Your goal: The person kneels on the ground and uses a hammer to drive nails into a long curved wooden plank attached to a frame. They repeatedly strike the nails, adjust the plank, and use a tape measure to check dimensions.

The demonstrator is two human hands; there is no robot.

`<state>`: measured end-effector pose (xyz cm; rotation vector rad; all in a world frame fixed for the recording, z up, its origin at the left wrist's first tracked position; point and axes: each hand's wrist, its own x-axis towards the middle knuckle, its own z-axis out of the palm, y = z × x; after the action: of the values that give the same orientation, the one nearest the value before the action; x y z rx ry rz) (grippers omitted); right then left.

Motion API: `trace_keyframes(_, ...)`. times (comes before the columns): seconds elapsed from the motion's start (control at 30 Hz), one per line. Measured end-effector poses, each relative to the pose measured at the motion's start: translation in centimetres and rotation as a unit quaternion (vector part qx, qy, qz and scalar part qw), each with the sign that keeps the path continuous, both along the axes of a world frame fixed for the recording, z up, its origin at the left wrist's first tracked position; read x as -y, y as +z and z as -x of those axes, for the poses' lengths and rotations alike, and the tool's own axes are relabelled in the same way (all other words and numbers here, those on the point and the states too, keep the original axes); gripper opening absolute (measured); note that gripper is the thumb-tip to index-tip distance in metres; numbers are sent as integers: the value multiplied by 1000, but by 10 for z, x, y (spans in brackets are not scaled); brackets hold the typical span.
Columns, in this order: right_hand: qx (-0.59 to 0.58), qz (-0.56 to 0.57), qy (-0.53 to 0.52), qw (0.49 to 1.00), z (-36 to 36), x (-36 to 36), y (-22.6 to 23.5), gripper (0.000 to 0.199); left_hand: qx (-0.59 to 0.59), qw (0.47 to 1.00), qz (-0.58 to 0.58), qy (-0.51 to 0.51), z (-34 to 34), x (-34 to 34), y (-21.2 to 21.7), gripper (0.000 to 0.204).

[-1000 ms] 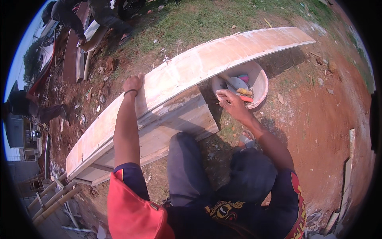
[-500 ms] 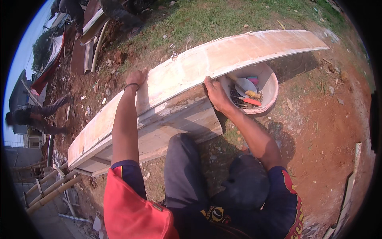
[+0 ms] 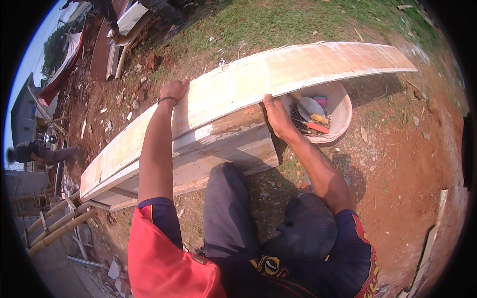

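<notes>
A long, pale plywood board (image 3: pixel 233 87) slants across in front of me, on top of a wooden box-like frame (image 3: pixel 218 161) with boarded sides. My left hand (image 3: pixel 174 90), a dark band at its wrist, is closed over the board's far edge. My right hand (image 3: pixel 279 118) grips the near edge, its thumb up at the rim and other fingers hidden underneath. Under the board's right part stands a whitish bucket (image 3: pixel 343 126), partly covered. Inside lie a tool with an orange handle (image 3: pixel 318 127), a yellowish piece (image 3: pixel 319 119) and several dark items.
Bamboo poles (image 3: pixel 62 231) lean at the lower left. One person (image 3: pixel 44 151) is at the left, and another person's arm (image 3: pixel 107 15) reaches toward boards (image 3: pixel 113 62) at the upper left. Grass (image 3: pixel 248 22) lies beyond; a pole (image 3: pixel 432 238) rests on reddish soil at right.
The board's right end and the bucket sit slightly lower and farther right in view, its left end slightly higher. Both hands keep their holds. The person at left has shifted a little.
</notes>
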<state>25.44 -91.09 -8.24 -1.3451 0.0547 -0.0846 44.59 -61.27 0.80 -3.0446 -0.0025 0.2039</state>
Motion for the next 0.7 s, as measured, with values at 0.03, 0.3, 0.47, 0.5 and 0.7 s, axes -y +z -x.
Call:
trace_keyframes(0.03,-7,7,0,1000,0,1,0,57,9,1000,1,0,1,1,-1,67)
trace_keyframes(0.3,-21,0,-43,999,3,-1,15,52,70,997,23,30,20,3,-15,59)
trace_keyframes(0.47,-26,-134,-82,987,11,-8,37,33,114,992,40,24,37,-1,-19,56)
trace_keyframes(0.5,-35,-140,-91,985,13,-9,41,31,107,993,47,27,39,-2,-18,56)
trace_keyframes(0.7,-51,-130,-109,984,21,-9,53,32,102,991,80,23,54,-5,-16,51)
